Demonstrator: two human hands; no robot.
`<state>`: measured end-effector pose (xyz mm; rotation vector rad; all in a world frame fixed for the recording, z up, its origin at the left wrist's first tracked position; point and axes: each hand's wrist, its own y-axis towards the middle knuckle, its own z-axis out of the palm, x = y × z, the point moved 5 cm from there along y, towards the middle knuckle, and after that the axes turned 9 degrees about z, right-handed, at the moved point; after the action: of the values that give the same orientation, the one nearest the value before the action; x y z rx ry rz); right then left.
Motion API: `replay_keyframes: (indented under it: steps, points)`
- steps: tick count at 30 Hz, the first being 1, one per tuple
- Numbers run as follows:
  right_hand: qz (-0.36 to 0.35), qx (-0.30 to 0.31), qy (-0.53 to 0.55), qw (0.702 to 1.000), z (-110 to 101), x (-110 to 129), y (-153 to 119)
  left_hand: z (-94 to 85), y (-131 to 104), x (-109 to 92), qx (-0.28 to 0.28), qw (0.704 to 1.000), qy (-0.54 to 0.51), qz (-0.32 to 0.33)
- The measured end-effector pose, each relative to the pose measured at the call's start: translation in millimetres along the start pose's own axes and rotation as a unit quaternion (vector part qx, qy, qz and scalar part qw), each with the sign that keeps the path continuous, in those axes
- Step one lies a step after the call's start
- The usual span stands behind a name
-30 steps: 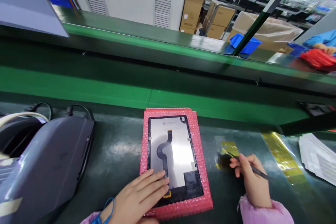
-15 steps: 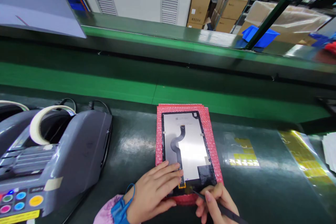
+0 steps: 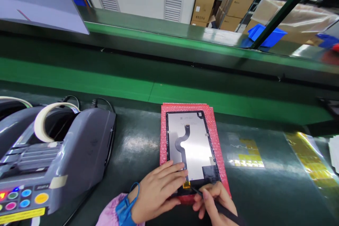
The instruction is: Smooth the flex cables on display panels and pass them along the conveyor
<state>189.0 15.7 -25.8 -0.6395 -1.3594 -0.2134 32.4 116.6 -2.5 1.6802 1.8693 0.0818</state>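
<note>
A display panel [image 3: 194, 155] with a silvery back and black border lies on pink bubble wrap [image 3: 218, 144]. A dark wavy flex cable [image 3: 179, 144] runs down its back to a small amber strip [image 3: 186, 184] near the lower edge. My left hand [image 3: 160, 190] rests with fingers stretched flat over the lower left of the panel and the cable. In my right hand [image 3: 215, 201], held like a pen, are slim black tweezers [image 3: 227, 213]. Their tip is at the right end of the amber strip; whether it touches cannot be made out.
A grey tape dispenser [image 3: 84, 144] with a cream tape roll [image 3: 42, 123] and coloured buttons stands at the left. Yellow film labels [image 3: 249, 152] and a longer yellow strip [image 3: 309, 159] lie at the right. A green ledge [image 3: 169, 39] and slanted post [image 3: 286, 10] border the bench's back.
The tweezers' tip has moved slightly left, closer to the amber strip. My left hand keeps its place on the panel. The whole view has shifted a little.
</note>
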Motion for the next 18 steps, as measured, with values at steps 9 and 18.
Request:
replay_keyframes:
  steps: [9,18]
  points:
    - [-0.009,-0.007,-0.041,0.999,-0.5,-2.7,-0.6,0.1,0.4,0.2,-0.002,1.000,-0.009,-0.003]
    - [-0.010,-0.015,-0.082,0.996,-3.8,-6.0,0.6,-1.9,2.9,0.1,0.001,1.000,-0.021,0.008]
